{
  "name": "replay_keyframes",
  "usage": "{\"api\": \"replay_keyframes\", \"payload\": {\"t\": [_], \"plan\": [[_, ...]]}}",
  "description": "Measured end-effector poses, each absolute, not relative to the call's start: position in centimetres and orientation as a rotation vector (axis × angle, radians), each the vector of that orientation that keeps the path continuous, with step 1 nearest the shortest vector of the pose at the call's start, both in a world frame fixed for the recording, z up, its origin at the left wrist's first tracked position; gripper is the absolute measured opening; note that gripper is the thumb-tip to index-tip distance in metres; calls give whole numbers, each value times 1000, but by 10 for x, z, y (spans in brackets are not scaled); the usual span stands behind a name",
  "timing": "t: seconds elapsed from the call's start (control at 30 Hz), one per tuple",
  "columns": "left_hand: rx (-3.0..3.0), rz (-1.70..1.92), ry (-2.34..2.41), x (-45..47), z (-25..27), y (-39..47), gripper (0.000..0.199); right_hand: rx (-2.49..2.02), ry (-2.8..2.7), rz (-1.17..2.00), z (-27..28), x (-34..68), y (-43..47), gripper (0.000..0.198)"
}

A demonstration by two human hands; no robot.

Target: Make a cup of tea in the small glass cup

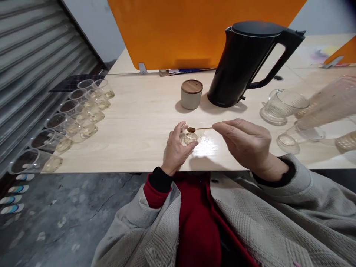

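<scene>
My left hand [178,146] is closed around a small clear plastic cup [190,138], tilted or upright I cannot tell, near the table's front edge. Between thumb and fingers of my right hand [241,139] is the handle of a thin gold-coloured spoon [201,128]. Its bowl lies over the cup's mouth and looks brownish. Behind my hands stands a pale canister [191,98] with a wooden lid, which is on. Right of the canister is a black electric kettle [239,63].
Several clear cups [90,124] stand in rows along the table's left edge. At the right are a ribbed glass cup [289,102], a clear plastic cup [294,137] and a stack of plastic cups [330,100]. An orange divider [178,33] rises behind, with brushes at its foot.
</scene>
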State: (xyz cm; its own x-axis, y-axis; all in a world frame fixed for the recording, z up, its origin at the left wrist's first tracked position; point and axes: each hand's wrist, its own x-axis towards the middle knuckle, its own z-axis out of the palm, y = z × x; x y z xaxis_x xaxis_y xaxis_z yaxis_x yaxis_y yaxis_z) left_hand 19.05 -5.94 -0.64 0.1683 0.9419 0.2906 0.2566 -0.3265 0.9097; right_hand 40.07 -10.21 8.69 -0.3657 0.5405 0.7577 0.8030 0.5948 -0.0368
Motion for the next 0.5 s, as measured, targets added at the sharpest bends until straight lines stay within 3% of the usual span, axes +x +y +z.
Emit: {"api": "replay_keyframes", "payload": {"t": [0.5], "plan": [[1675, 1179, 1118, 191, -7, -61, 82, -1281, -1461, -151, 99, 439, -115, 8]]}}
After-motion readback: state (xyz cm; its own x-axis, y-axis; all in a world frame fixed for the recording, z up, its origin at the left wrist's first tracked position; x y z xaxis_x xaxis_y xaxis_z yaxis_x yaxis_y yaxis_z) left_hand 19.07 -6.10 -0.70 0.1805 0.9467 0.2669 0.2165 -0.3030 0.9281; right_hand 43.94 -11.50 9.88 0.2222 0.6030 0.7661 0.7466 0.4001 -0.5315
